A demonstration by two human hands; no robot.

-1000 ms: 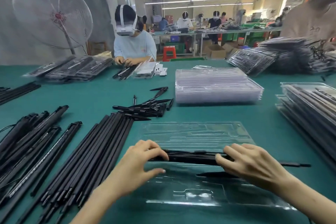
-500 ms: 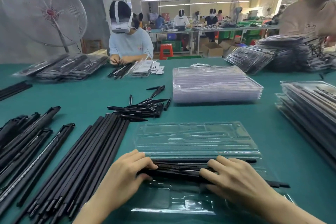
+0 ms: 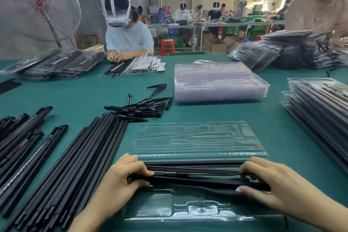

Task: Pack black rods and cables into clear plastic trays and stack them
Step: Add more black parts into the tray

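Observation:
A clear plastic tray [image 3: 197,209] lies open in front of me, its lid half [image 3: 194,139] folded out on the far side. A bundle of black rods [image 3: 195,174] lies crosswise in the near half. My left hand [image 3: 124,177] grips the bundle's left end, fingers curled over it and thumb beneath. At the other end my right hand [image 3: 271,184] holds the rods the same way, its thumb along their near side.
Loose long black rods [image 3: 62,171] lie in rows at the left, thicker ones [image 3: 20,143] beyond. Short black pieces [image 3: 143,107] are piled mid-table. Empty clear trays [image 3: 218,83] are stacked behind; filled trays [image 3: 320,107] are stacked at right. A person [image 3: 128,37] works opposite.
Both hands have drawn the rod bundle toward me into the tray's near half, and my right hand has slid out to the bundle's right end.

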